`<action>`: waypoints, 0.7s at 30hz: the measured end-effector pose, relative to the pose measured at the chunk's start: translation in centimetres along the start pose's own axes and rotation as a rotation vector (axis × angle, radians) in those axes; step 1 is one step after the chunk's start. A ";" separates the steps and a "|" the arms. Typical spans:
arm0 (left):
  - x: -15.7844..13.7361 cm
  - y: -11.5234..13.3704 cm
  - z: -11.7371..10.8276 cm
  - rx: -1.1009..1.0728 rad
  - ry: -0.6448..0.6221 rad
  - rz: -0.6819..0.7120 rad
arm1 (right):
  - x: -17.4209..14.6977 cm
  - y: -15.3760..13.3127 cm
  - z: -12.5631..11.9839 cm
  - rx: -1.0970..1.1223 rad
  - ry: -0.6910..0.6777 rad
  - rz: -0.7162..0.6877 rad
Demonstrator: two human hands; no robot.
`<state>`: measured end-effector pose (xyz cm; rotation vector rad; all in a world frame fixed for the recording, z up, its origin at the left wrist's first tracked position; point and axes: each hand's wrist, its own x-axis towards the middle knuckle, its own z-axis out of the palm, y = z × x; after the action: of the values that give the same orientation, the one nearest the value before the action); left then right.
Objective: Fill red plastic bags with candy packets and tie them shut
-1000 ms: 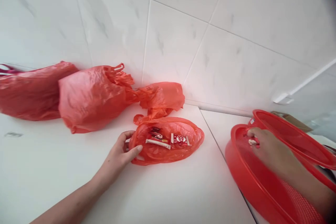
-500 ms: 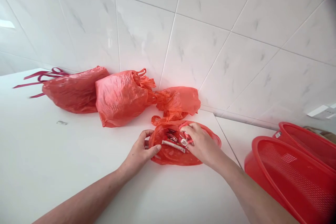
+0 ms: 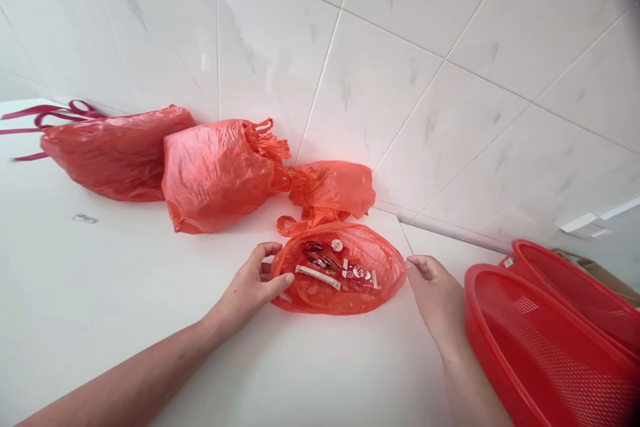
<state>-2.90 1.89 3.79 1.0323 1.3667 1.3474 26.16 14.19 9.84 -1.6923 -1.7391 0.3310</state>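
An open red plastic bag (image 3: 310,300) lies on the white table with its mouth spread upward. Inside it are several small wrapped packets, among them a red and white packet (image 3: 359,273) and a long pale stick packet (image 3: 318,277). My left hand (image 3: 263,277) grips the bag's left rim, thumb inside and fingers outside. At the opposite end, my right hand (image 3: 434,280) pinches the right edge of the bag between thumb and fingertips.
Behind, against the tiled wall (image 3: 280,47), rest a red bag with dark ribbons (image 3: 110,153), a full red plastic bag (image 3: 215,173) and a smaller crumpled red bag (image 3: 340,187). Red perforated baskets (image 3: 540,340) stand at the right. A small clear scrap (image 3: 85,218) lies at the left.
My right hand has come out of the bag, letting go of a red and white packet inside, and moved right to the bag's edge. My left hand keeps its hold; the view has shifted slightly.
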 end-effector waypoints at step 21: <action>0.0 0.2 0.0 -0.040 -0.003 -0.016 | -0.4 2.7 2.3 0.995 -0.522 0.282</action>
<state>-2.93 1.86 3.97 0.9949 1.3380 1.3550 26.81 14.80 6.41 -1.1145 -1.2509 1.5783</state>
